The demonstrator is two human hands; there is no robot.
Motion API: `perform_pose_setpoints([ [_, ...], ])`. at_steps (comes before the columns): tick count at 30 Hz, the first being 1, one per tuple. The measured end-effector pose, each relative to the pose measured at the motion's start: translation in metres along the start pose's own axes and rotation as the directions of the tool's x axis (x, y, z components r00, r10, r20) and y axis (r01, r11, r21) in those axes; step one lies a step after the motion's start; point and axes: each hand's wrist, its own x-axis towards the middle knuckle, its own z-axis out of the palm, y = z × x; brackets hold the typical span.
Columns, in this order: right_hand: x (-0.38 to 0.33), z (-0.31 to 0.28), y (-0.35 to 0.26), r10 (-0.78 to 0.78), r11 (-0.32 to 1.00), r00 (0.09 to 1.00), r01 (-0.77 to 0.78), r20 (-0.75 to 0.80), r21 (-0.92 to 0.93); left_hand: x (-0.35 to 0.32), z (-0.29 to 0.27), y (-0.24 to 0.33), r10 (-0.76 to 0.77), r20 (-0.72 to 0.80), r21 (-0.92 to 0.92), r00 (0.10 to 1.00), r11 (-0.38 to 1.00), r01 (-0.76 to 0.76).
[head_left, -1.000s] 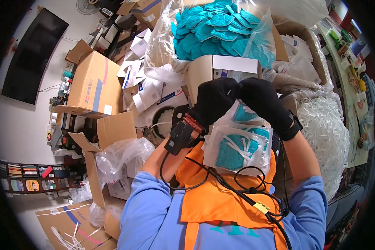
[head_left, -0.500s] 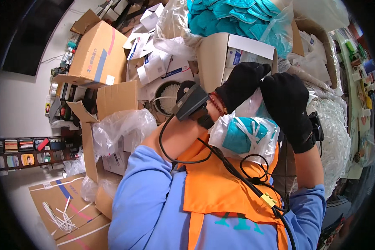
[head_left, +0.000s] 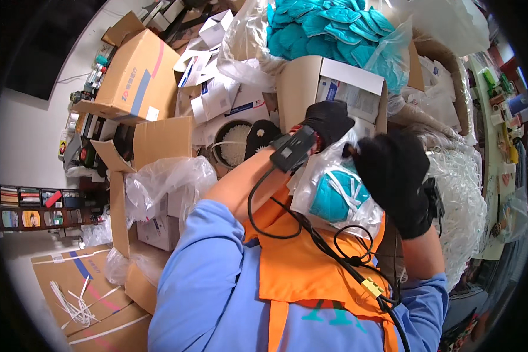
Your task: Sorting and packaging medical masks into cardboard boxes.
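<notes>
A clear plastic bag [head_left: 365,222] lies against my orange apron, with teal folded masks [head_left: 330,198] and white straps inside it. My left hand [head_left: 330,122], in a black glove, is closed at the bag's upper edge. Opposite it, my right hand [head_left: 396,176], also gloved in black, is curled with its fingertips pinching the bag's upper right side. One bare fingertip pokes out of the right glove. Just beyond the hands stands an open white carton [head_left: 353,69] with packets inside.
A heap of teal masks [head_left: 328,26] fills a plastic-lined box at the back. Left of my arm are a round tub of white pellets [head_left: 233,146] and an open cardboard box [head_left: 118,205]. A big sack of white strips [head_left: 456,205] stands at the right. Cables cross my apron.
Both hands have come down toward me and moved apart, the left one shifting left. The bag's upper part has been drawn nearer and bunched, and the masks in it have tilted.
</notes>
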Motion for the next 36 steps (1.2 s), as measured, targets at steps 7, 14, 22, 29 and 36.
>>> perform_pose_setpoints([
  [7, -0.009, 0.043, 0.056, 0.094, 0.993, 0.995, -0.095, -0.012, -0.076, -0.003, -0.048, 0.012, 0.333, -0.190, -0.675, 0.923, 0.639, -0.370],
  [14, 0.013, 0.028, 0.058, 0.360, 0.926, 0.912, -0.323, -0.194, 0.196, -0.003, -0.003, -0.006, 0.210, -0.036, -0.635, 0.977, 0.750, -0.184],
  [22, -0.067, 0.048, 0.089, 0.753, 0.189, 0.560, -0.688, 0.347, 0.700, 0.005, -0.021, 0.000, -0.079, 0.160, -0.848, 0.984, 0.499, 0.177],
  [29, -0.054, 0.049, 0.064, 0.796, 0.261, 0.544, -0.703, 0.264, 0.662, 0.013, 0.012, -0.026, 0.016, -0.022, -0.839, 1.000, 0.543, -0.027],
  [36, -0.069, 0.060, 0.083, 0.519, 0.853, 0.847, -0.505, -0.112, 0.133, 0.023, 0.035, -0.063, -0.109, -0.310, -0.775, 0.945, 0.605, -0.184],
])
